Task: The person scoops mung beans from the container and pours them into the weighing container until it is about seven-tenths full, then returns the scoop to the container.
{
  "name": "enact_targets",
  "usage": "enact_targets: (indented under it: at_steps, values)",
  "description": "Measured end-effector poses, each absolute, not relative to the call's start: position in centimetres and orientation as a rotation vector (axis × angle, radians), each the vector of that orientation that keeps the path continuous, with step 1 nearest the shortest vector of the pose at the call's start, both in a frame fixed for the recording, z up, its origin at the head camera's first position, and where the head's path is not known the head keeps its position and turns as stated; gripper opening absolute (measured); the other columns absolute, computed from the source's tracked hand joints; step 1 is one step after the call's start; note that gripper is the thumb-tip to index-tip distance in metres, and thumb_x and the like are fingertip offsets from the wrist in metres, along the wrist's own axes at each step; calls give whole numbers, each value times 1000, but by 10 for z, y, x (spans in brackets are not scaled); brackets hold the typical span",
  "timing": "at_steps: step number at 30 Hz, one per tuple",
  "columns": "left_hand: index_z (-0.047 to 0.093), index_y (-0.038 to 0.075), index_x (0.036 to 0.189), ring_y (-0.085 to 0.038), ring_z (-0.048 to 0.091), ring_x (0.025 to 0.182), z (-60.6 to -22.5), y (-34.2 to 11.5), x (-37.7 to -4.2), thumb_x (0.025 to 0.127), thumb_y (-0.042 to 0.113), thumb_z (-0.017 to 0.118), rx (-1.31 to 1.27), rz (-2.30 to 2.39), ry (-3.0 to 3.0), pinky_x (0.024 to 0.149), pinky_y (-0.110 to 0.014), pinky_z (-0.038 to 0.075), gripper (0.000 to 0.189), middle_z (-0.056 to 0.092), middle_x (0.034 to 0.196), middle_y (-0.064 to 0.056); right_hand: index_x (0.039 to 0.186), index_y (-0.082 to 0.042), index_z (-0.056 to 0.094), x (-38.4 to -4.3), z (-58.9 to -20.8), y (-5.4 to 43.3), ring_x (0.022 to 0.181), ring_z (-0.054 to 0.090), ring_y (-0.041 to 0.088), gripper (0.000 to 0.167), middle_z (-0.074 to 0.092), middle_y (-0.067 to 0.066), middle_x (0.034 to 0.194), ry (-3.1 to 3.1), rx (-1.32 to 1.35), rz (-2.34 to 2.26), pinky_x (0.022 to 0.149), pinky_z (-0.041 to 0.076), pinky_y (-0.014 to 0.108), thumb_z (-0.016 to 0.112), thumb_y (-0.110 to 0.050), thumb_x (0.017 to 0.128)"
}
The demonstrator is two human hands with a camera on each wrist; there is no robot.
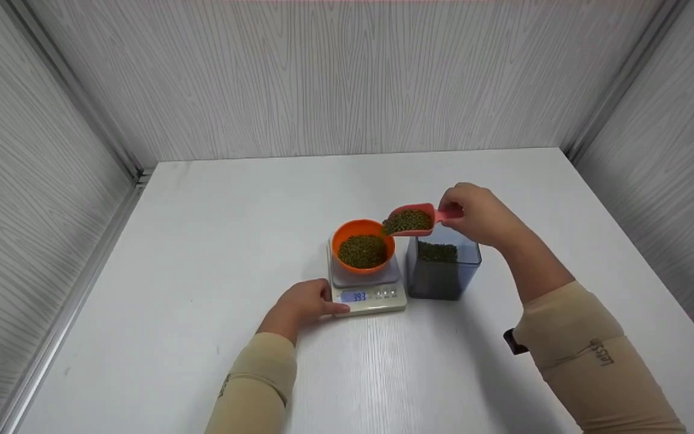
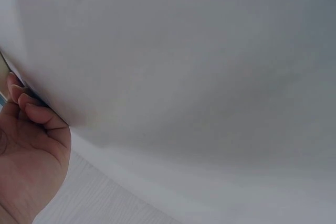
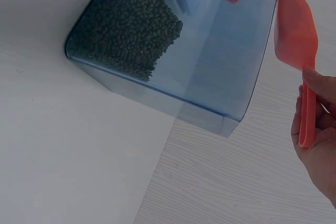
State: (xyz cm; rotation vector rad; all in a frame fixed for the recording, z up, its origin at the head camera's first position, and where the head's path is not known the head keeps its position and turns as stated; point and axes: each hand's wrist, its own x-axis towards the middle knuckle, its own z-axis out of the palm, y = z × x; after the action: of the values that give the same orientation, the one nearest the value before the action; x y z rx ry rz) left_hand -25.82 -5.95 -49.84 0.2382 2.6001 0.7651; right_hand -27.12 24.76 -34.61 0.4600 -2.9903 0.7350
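Note:
My right hand [image 1: 476, 211] grips the handle of a red scoop [image 1: 434, 214] heaped with small green beans that look like mung beans [image 1: 410, 221]. The scoop's tip is at the right rim of an orange bowl [image 1: 356, 226], which has more beans in it. Under the bowl is a white kitchen scale [image 1: 371, 305], its display reading about 393. My left hand [image 1: 308, 300] holds the scale's front left corner, thumb on the front edge and fingers curled at the side. In the right wrist view the scoop [image 3: 296, 30] appears from underneath, fingers wrapped around its handle.
Right of the scale stands a clear bluish square container [image 1: 467, 271] partly filled with the same beans; the scoop is above its far left side. All of it rests on a white table [image 1: 214, 241], with wood-grain panels [image 1: 347, 78] behind and at both sides.

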Motion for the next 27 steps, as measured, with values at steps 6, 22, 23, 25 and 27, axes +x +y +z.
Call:
enact_targets:
  at_steps: [6, 22, 23, 25, 27]
  values:
    - [53, 17, 83, -18, 48, 77, -498, -60, -258, 69, 57, 70, 236, 767, 2604, 68, -33, 36, 46, 52, 76, 0, 97, -5, 62, -272, -343, 247, 85, 52, 23, 17, 55, 9, 93, -2994, 449, 730, 76, 48, 39, 66, -4, 81]
    - [53, 17, 83, -18, 48, 79, -497, -59, -257, 67, 55, 72, 230, 812, 2599, 70, -33, 36, 46, 52, 76, 1, 96, -5, 62, -273, -342, 239, 85, 51, 22, 15, 55, 8, 91, -2986, 517, 643, 75, 48, 38, 66, -4, 81]
    - [53, 17, 83, -18, 48, 79, -497, -59, -257, 67, 56, 72, 233, 807, 2599, 71, -33, 36, 46, 52, 76, 1, 96, -6, 62, -273, -341, 238, 84, 51, 22, 15, 55, 8, 91, -2988, 516, 638, 75, 48, 38, 66, -5, 81]
    - [53, 17, 83, -18, 48, 79, -496, -58, -257, 68, 56, 71, 240, 796, 2603, 71, -33, 36, 46, 52, 76, 1, 96, -6, 62, -273, -341, 235, 84, 51, 22, 15, 55, 8, 91, -2991, 517, 634, 75, 48, 37, 66, -5, 81]
    - [53, 17, 83, -18, 48, 79, -496, -58, -257, 68, 56, 71, 247, 789, 2604, 70, -33, 36, 46, 51, 75, 1, 95, -6, 62, -273, -340, 233, 84, 51, 22, 15, 55, 7, 90, -2994, 520, 628, 75, 48, 37, 66, -5, 81]
